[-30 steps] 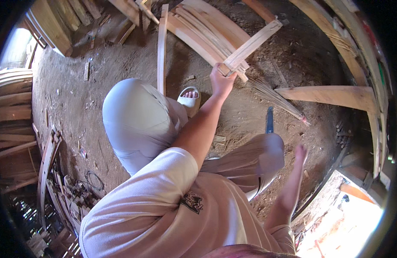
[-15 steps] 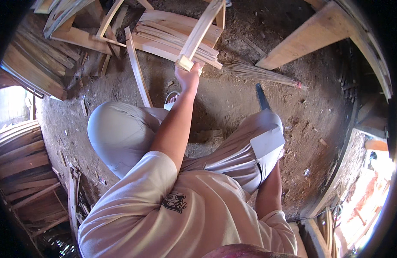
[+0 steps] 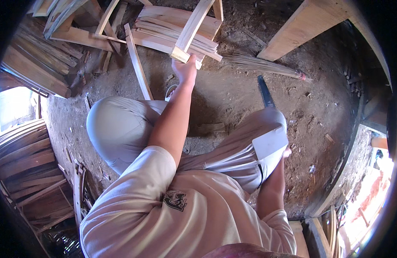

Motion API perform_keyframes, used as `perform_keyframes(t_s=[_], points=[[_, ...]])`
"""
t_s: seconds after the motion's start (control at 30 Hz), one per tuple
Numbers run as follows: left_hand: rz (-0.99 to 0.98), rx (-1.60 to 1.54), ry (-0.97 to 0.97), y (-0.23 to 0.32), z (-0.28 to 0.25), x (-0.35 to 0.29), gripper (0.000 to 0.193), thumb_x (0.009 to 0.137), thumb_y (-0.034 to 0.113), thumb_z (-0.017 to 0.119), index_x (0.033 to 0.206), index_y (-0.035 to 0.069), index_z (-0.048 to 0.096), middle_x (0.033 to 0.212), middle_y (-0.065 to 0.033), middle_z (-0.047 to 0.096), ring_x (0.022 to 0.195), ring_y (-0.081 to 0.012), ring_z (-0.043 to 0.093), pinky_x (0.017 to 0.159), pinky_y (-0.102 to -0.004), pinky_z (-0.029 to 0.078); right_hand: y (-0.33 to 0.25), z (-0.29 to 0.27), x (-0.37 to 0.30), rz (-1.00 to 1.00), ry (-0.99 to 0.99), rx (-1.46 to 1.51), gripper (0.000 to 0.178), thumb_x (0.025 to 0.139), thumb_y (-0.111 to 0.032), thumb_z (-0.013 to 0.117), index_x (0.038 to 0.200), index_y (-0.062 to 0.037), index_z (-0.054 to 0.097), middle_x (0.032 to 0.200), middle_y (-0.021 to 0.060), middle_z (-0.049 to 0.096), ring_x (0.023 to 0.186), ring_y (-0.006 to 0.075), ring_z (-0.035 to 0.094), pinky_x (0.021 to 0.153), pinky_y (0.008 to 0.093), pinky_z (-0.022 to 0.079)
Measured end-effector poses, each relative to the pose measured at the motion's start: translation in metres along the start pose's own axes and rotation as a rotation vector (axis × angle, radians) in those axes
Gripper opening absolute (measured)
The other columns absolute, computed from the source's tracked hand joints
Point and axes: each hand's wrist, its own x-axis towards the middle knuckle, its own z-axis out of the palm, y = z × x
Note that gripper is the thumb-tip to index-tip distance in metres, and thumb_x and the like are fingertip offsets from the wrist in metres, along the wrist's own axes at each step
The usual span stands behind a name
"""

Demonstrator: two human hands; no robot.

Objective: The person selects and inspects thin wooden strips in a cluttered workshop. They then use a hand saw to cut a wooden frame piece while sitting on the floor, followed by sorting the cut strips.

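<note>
My left hand reaches forward past my knees, its fingers closed round the near end of a pale wooden frame. A short crosspiece sits at that end, just above my knuckles. Only a sliver of my right hand shows beside my right thigh; the fingers are hidden behind the leg. A dark saw blade sticks out past my right knee, and its handle end is out of sight. On my right thigh lies a flat whitish rectangular piece.
Beyond my left hand lies a stack of thin boards. A tied bundle of thin sticks rests on the dirt floor. A wide plank slants in at far right. More boards are piled at left.
My left hand and the near end of the wooden frame have shifted slightly left. More of the saw blade shows past my right knee. The whole view has also shifted a little.
</note>
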Motion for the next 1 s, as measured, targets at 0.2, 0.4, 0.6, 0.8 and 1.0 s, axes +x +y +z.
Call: perform_keyframes(t_s=[0.2,0.4,0.6,0.8,1.0], points=[[-0.038,0.0,-0.008,0.004,0.003,-0.001,0.039,0.077,-0.003,0.075,0.113,-0.005,0.061,0.105,-0.0125,0.069,0.095,-0.0194,0.067,0.083,-0.0317,0.053,-0.02,-0.04,0.03,-0.053,0.044,-0.32,0.031,0.093,-0.031,0.065,0.097,-0.0004,0.065,0.094,0.0197,0.07,0.086,0.0336,0.068,0.076,0.0461,0.051],[-0.014,0.04,-0.022,-0.011,-0.009,0.005,0.039,0.075,0.002,0.078,0.111,-0.003,0.064,0.099,-0.011,0.072,0.092,-0.0189,0.069,0.081,-0.032,0.053,-0.292,-0.082,-0.144,-0.868,0.014,0.142,0.025,0.094,-0.024,0.068,0.11,-0.0049,0.07,0.105,0.0158,0.073,0.096,0.0268,0.071,0.085,0.0376,0.054],[0.064,-0.112,0.029,-0.014,0.008,-0.001,0.03,0.08,0.006,0.076,0.105,0.0,0.063,0.095,-0.0084,0.07,0.087,-0.0165,0.066,0.076,-0.0312,0.053,-0.419,0.061,-0.234,-1.318,-0.224,0.131,0.034,0.081,-0.023,0.081,0.107,-0.0036,0.07,0.1,0.0187,0.068,0.08,0.0278,0.071,0.071,0.0376,0.056],[-0.236,-0.403,0.008,-0.018,0.005,-0.006,0.008,0.089,0.005,0.066,0.094,0.006,0.06,0.083,-0.0032,0.064,0.073,-0.0117,0.06,0.063,-0.0287,0.052,-0.44,0.106,-0.242,-1.489,-0.053,0.239,0.028,0.072,-0.017,0.086,0.088,-0.0006,0.071,0.088,0.0155,0.068,0.074,0.0303,0.07,0.067,0.0384,0.057],[-0.268,-0.56,-0.034,-0.014,0.002,-0.005,0.003,0.092,0.002,0.06,0.091,0.004,0.058,0.083,-0.0046,0.064,0.075,-0.0124,0.064,0.064,-0.0296,0.056,-0.443,0.112,-0.245,-1.557,0.014,0.205,0.021,0.072,-0.014,0.084,0.083,-0.0019,0.07,0.079,0.0126,0.068,0.072,0.0307,0.07,0.066,0.0387,0.057]])
